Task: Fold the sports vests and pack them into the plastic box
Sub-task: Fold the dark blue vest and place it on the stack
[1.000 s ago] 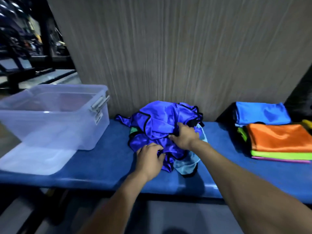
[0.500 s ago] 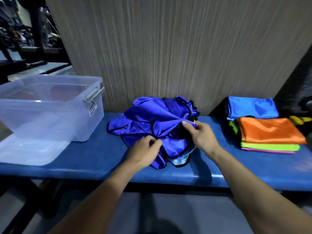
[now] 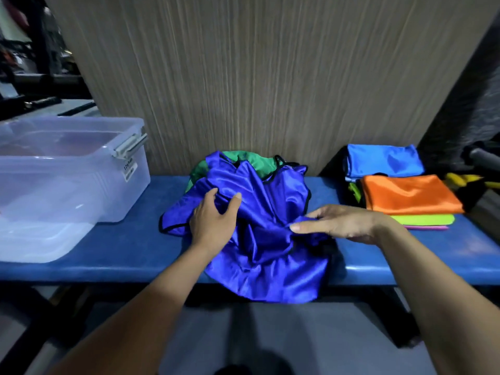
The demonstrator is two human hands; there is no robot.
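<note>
Purple vest (image 3: 259, 239) sits crumpled mid-tabletop (image 3: 121, 247), front hem spilling over the near edge. Green vest (image 3: 259, 163) lies bunched under and behind it, against the wall panel.

Left hand (image 3: 213, 220): fingers curled into a fold of the purple fabric, gripping it. Right hand (image 3: 338, 223): fingers fairly straight, thumb pinching the cloth at the vest's right side. Both on the same vest.

Plastic box (image 3: 81, 169) stands open at the left end of the tabletop, well apart from the vest; nothing visibly packed (translucent walls, can't be sure). Folded stack (image 3: 405, 198) (orange on top, lime and pink beneath, blue one behind) sits at the right end.

Risks as I read them:
- Fabric looks slick; overhanging hem could drag the whole vest off the tabletop if either grip loosens.
- Purple and green are tangled; lifting purple may pull green along or dump it on the floor.
- Grips are mid-cloth, not clearly at shoulders or hem, so spreading it flat could go skewed, giving a crooked fold.
- Lifting wide to the right could clip the stack and topple it.
</note>
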